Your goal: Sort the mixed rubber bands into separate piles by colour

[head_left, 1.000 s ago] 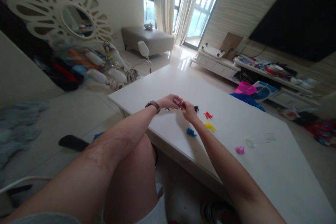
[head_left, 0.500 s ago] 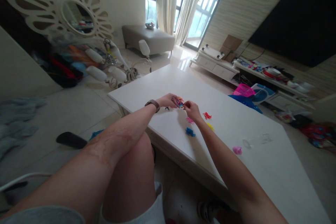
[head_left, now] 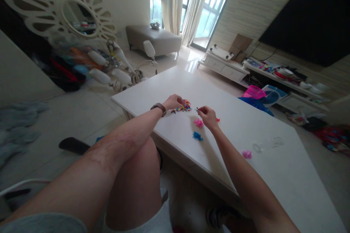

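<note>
A mixed heap of small, thin, multicoloured pieces [head_left: 187,105] lies on the white table [head_left: 175,83]; their kind is too small to tell. My left hand [head_left: 174,101] is at the heap's left side, fingers curled together, and whatever they pinch is hidden. To the right of the heap, my right hand [head_left: 207,115] is raised a little with a small dark piece [head_left: 197,109] between thumb and fingers. Below it lie a pink pile [head_left: 198,122] and a blue pile [head_left: 197,136] of similar pieces. A red pile [head_left: 218,119] is mostly covered by my right hand.
Farther right on the table are a pink lump [head_left: 247,154] and a clear bottle-like container [head_left: 268,145] on its side. A chandelier [head_left: 123,76] with white shades stands on the floor past the left edge. A pink basket [head_left: 254,93] sits beyond the right edge.
My right hand has moved right, away from the heap, with a small dark piece in its fingers. My left hand has drawn back slightly left, uncovering more of the heap. The yellow pile is now hidden.
</note>
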Tool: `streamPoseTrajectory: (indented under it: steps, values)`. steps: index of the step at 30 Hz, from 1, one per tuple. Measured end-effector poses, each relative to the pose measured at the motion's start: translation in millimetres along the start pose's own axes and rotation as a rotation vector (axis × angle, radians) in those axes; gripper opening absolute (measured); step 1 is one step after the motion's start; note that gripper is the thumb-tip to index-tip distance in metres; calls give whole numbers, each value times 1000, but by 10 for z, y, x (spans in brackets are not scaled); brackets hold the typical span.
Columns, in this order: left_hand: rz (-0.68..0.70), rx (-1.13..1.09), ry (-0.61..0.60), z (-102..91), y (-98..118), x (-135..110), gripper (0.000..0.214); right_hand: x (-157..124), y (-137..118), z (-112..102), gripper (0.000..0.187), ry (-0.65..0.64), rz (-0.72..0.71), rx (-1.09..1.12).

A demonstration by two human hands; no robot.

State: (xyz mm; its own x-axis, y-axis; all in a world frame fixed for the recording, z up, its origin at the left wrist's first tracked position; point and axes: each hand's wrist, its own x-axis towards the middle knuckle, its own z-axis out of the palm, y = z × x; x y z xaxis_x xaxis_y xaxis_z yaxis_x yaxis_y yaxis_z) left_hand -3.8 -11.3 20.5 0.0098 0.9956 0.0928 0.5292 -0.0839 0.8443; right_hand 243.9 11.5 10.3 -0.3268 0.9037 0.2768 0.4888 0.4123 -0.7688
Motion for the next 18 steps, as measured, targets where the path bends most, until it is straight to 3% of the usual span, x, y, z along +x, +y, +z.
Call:
streamPoseTrajectory:
  steps: [4, 8, 12, 18]
  values:
    - [119, -130, -231, 143, 121, 27, 23, -159, 29, -102, 21, -29, -1, 60]
    - [204, -122, -433, 302, 177, 21, 23, -368, 45, -290, 25, -248, 44, 171]
    - [199, -75, -493, 346, 170, -9, 24, -556, 111, -422, 29, -513, 109, 294]
    - [128, -83, -571, 331, 205, -52, 27, -742, 190, -349, 29, -526, 92, 340]
